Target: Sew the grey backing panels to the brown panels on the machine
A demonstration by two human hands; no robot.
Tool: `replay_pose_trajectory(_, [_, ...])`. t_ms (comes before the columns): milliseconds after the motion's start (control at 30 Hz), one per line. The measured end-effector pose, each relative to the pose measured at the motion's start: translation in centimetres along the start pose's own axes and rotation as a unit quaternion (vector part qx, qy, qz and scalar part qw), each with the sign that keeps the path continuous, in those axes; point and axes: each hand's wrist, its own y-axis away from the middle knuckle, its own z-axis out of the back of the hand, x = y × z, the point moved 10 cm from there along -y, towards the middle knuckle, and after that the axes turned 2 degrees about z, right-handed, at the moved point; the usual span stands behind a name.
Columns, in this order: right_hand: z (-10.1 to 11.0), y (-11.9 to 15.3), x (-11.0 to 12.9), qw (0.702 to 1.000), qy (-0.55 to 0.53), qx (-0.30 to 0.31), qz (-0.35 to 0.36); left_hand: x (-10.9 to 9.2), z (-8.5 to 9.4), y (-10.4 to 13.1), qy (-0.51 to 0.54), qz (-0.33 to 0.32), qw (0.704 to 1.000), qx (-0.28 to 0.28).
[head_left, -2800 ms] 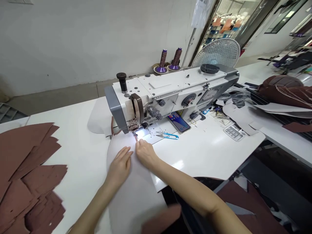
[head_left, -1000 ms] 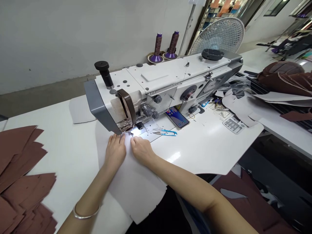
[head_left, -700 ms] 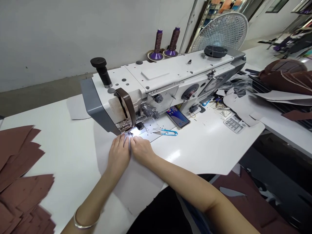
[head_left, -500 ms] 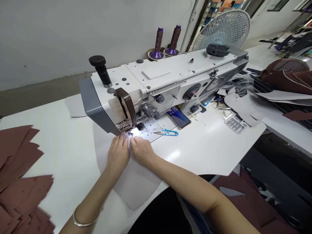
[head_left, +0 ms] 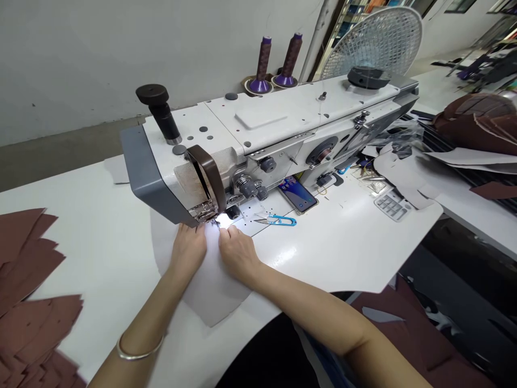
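A pale grey fabric panel [head_left: 212,293] lies under the lit needle area of a white sewing machine [head_left: 220,124] and drapes toward me. My left hand [head_left: 189,248] rests flat on the panel, left of the presser foot [head_left: 213,220]; its fingertips are partly hidden by the machine head. Just right of the needle, my right hand [head_left: 238,250] is closed, thumb and fingers gripping the panel's edge. Blue-handled thread snips [head_left: 278,220] lie on the machine bed beyond my right hand.
Brown cut pieces [head_left: 36,328] are stacked at the left. A phone [head_left: 299,195] leans under the machine arm. Two thread cones [head_left: 262,67] and a fan [head_left: 371,46] stand behind. More brown pieces [head_left: 476,121] lie at the right.
The panel has moved forward under the machine, its near end now farther from me. My left hand has shifted slightly left, its fingertips now behind the machine head. My right hand stays by the needle.
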Motion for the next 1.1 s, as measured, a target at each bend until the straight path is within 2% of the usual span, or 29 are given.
replay_pose_trajectory(167, [0.7,0.3,-0.8,0.999,-0.032,-0.013,-0.031,0.5,0.0,0.5,0.003,0.016,1.000,-0.018])
replay_pose_trajectory(300, [0.8,0.4,-0.9,0.999,-0.017,-0.029,-0.027,-2.1,1.5,2.9,0.017,-0.044,0.995,-0.084])
replay_pose_trajectory(367, [0.6,0.5,-0.7,0.999,0.005,-0.034,-0.013,-3.4,1.8,3.9,0.018,-0.073,0.993,-0.092])
replay_pose_trajectory(467, [0.8,0.6,-0.1,0.998,0.031,-0.058,0.023,-4.2,1.7,4.4,-0.005,-0.089,0.992,-0.088])
replay_pose_trajectory(600, [1.2,0.9,0.5,0.994,0.043,-0.084,0.056,-4.3,1.7,4.3,-0.024,-0.099,0.990,-0.099])
replay_pose_trajectory(1100, [0.7,0.6,1.3,0.993,0.048,-0.055,0.098,-3.7,1.7,4.0,0.029,-0.052,0.995,-0.085])
